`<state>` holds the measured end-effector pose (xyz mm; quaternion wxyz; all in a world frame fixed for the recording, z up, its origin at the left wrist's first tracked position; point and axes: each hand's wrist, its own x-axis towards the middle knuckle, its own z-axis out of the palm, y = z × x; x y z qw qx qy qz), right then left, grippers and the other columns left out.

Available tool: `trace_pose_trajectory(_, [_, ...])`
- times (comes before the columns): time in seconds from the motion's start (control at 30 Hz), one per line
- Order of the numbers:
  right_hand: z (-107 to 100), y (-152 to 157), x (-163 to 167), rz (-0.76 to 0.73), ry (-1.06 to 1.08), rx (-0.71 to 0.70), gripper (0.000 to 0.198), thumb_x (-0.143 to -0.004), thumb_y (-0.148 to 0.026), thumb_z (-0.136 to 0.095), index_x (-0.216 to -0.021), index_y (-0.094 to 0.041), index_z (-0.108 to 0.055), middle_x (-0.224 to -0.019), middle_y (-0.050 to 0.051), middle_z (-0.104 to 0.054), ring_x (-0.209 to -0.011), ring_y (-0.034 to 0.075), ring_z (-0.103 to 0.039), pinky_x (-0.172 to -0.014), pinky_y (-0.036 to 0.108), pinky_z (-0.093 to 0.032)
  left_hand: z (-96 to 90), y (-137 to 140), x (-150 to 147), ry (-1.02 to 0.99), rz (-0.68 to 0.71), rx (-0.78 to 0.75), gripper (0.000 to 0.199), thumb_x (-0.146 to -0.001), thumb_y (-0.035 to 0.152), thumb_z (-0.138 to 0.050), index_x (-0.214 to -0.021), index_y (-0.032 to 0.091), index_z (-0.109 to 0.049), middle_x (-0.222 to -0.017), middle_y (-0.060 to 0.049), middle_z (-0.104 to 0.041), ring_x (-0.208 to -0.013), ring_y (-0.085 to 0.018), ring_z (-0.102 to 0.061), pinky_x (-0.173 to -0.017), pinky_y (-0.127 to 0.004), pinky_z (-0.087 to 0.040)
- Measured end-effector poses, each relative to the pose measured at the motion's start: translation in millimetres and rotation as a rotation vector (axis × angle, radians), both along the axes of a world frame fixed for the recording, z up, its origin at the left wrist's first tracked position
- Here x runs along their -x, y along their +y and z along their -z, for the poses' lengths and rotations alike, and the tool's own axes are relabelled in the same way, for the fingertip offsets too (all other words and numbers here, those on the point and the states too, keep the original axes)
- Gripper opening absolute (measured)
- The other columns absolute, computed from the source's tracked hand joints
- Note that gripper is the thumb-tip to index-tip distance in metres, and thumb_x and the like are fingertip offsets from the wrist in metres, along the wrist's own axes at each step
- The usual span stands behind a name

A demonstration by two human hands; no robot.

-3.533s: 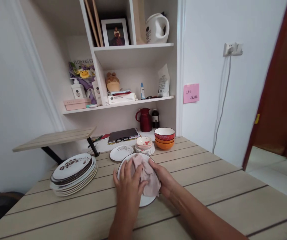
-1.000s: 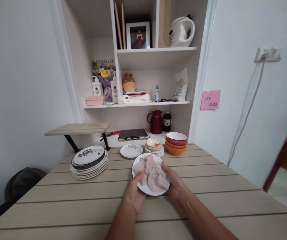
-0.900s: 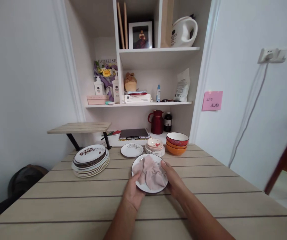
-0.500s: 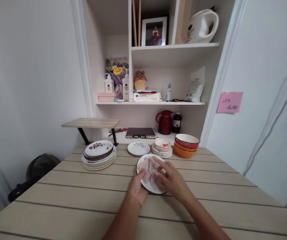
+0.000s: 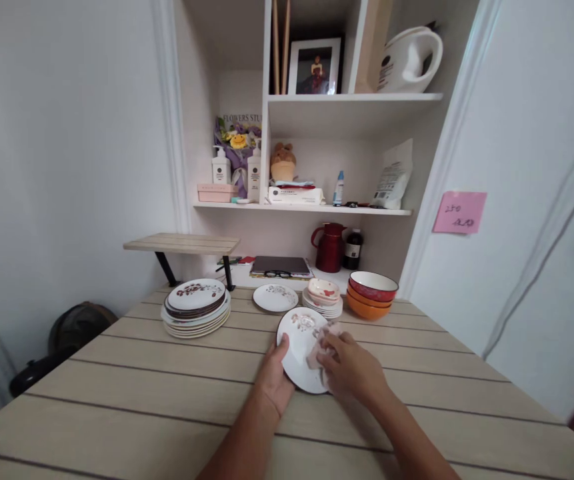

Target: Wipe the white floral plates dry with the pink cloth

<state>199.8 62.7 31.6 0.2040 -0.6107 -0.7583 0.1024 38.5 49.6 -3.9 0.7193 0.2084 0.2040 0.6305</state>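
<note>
My left hand [image 5: 275, 375] grips the left edge of a white plate [image 5: 299, 357] with a floral print, thumb on top and fingers beneath. The plate is tilted a little above the table. My right hand [image 5: 354, 363] is closed on a crumpled pale pink cloth [image 5: 318, 353], pressed against the plate's right side. Part of the cloth is hidden under the fingers. Just beyond lies another floral plate [image 5: 275, 298], flat on the table.
A stack of plates [image 5: 197, 313] stands at the left by a small raised wooden shelf [image 5: 181, 243]. Small dishes [image 5: 323, 300] and stacked bowls [image 5: 371, 297] sit at the back right. Behind are a red jug [image 5: 330, 248], a dark bottle [image 5: 353, 249] and a laptop [image 5: 281, 265].
The cloth was spread over the plate's face; now it is bunched in my right hand at the plate's right side, uncovering the print. My left hand keeps its grip on the plate.
</note>
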Motion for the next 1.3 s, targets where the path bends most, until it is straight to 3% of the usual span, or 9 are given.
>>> trace_pose_trajectory(0.17, [-1.5,-15.0,16.8,-0.264,0.027,0.074,0.026,-0.071,-0.028,-0.060,-0.096,-0.027,-0.064,-0.095,0.003,-0.058,-0.077,0.018,-0.057,-0.066,0.028,-0.035,0.0,2.2,6.3,-0.006,0.068,0.027,0.055,-0.081,0.043,-0.064,-0.127,0.016,-0.056,-0.115,-0.016,-0.068,-0.105,-0.029,-0.065,-0.095,-0.044,-0.047])
trace_pose_trajectory(0.33, [0.3,-14.2,36.1,-0.404,0.312,-0.064,0.058,-0.066,-0.018,-0.059,-0.123,-0.030,-0.055,-0.125,0.007,-0.044,-0.098,0.020,-0.055,-0.078,0.030,-0.043,-2.7,2.5,4.9,0.010,0.172,0.022,0.051,-0.083,0.048,-0.060,-0.119,0.013,-0.062,-0.105,-0.014,-0.072,-0.101,-0.027,-0.066,-0.094,-0.039,-0.048])
trace_pose_trajectory(0.5, [8.3,8.1,18.0,-0.213,0.239,-0.278,0.052,-0.069,-0.014,-0.053,-0.119,-0.028,-0.060,-0.130,0.008,-0.038,-0.115,0.025,-0.047,-0.095,0.036,-0.037,-3.3,-0.4,-0.7,0.004,0.183,0.041,0.057,-0.082,0.049,-0.061,-0.128,0.016,-0.056,-0.111,-0.014,-0.070,-0.103,-0.028,-0.066,-0.095,-0.043,-0.047])
trace_pose_trajectory(0.6, [10.5,10.9,5.6,-0.072,0.130,-0.173,0.041,-0.072,-0.013,-0.049,-0.109,-0.026,-0.061,-0.116,0.007,-0.045,-0.095,0.021,-0.054,-0.075,0.030,-0.040,-1.3,-1.1,-1.3,-0.020,0.143,0.044,0.062,-0.081,0.048,-0.064,-0.134,0.019,-0.050,-0.117,-0.015,-0.068,-0.105,-0.030,-0.065,-0.097,-0.046,-0.045])
trace_pose_trajectory(0.7, [10.3,1.7,5.7,-0.061,-0.032,-0.033,0.033,-0.070,-0.012,-0.050,-0.098,-0.025,-0.061,-0.101,0.004,-0.050,-0.074,0.015,-0.053,-0.060,0.026,-0.031,1.0,-0.1,0.5,-0.051,0.167,0.037,0.062,-0.082,0.049,-0.061,-0.135,0.019,-0.049,-0.121,-0.016,-0.066,-0.109,-0.031,-0.063,-0.099,-0.048,-0.043])
trace_pose_trajectory(0.87, [11.1,-12.9,27.7,-0.281,0.077,0.004,0.031,-0.066,-0.009,-0.050,-0.090,-0.024,-0.062,-0.092,0.001,-0.052,-0.078,0.015,-0.054,-0.065,0.025,-0.034,3.9,3.5,2.1,-0.046,0.195,0.010,0.058,-0.083,0.049,-0.060,-0.130,0.016,-0.055,-0.118,-0.016,-0.067,-0.107,-0.030,-0.063,-0.098,-0.044,-0.045])
trace_pose_trajectory(0.97, [14.1,-8.0,39.0,-0.298,0.213,-0.058,0.035,-0.072,-0.010,-0.045,-0.098,-0.025,-0.064,-0.098,0.002,-0.052,-0.087,0.016,-0.056,-0.073,0.025,-0.038,4.6,5.8,0.5,-0.010,0.147,0.000,0.056,-0.081,0.046,-0.064,-0.128,0.017,-0.057,-0.116,-0.015,-0.068,-0.103,-0.028,-0.066,-0.095,-0.040,-0.047])
trace_pose_trajectory(1.13, [10.0,10.4,32.1,-0.062,0.079,-0.149,0.042,-0.085,-0.020,-0.042,-0.121,-0.033,-0.059,-0.110,0.005,-0.054,-0.085,0.016,-0.058,-0.065,0.026,-0.037,6.3,7.6,-2.4,0.043,0.107,0.002,0.059,-0.081,0.045,-0.065,-0.132,0.020,-0.052,-0.112,-0.014,-0.070,-0.101,-0.027,-0.066,-0.092,-0.040,-0.048])
trace_pose_trajectory(1.3, [-0.9,9.3,7.2,0.103,-0.136,-0.055,0.037,-0.084,-0.023,-0.042,-0.113,-0.033,-0.063,-0.103,0.006,-0.063,-0.080,0.020,-0.061,-0.057,0.028,-0.028,7.1,4.3,-2.7,0.080,0.050,0.046,0.059,-0.079,0.045,-0.067,-0.131,0.020,-0.052,-0.116,-0.014,-0.068,-0.101,-0.027,-0.066,-0.091,-0.040,-0.049])
